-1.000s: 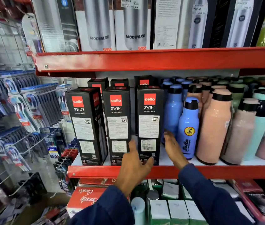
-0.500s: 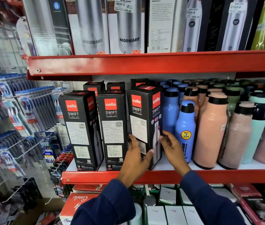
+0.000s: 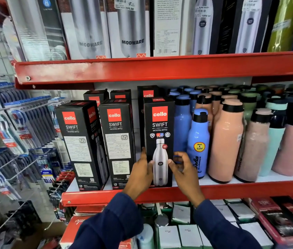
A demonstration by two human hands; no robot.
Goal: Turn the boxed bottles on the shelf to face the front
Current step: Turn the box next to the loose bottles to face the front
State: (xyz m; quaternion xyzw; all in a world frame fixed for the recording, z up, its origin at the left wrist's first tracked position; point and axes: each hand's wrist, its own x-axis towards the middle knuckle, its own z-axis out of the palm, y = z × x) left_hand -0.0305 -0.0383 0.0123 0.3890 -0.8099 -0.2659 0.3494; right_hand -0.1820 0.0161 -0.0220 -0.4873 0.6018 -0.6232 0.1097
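**Third boxed bottle showing its picture side**

At the centre of the frame, a black boxed bottle [image 3: 159, 141] is standing upright near the front edge of the red shelf [image 3: 178, 194], its face with the steel bottle picture turned toward the camera. The left hand [image 3: 140, 175] is pressing against the box's lower left edge, thumb lying across the front face and fingers wrapping behind. The right hand [image 3: 183, 169] is sitting at the lower right edge with its fingers curled and spread; its thumb tip is near the front face, but whether it is actually touching the box is hard to tell.

Left of centre, the middle box [image 3: 118, 142] and the left box [image 3: 81, 146] are standing in the same row, both showing white printed label panels rather than the picture side, the left one angled slightly. Just right of the held box, a blue bottle [image 3: 198, 141] marked "Hot & Cold" is standing among peach and pink bottles. More black boxes are lining up behind the front row.
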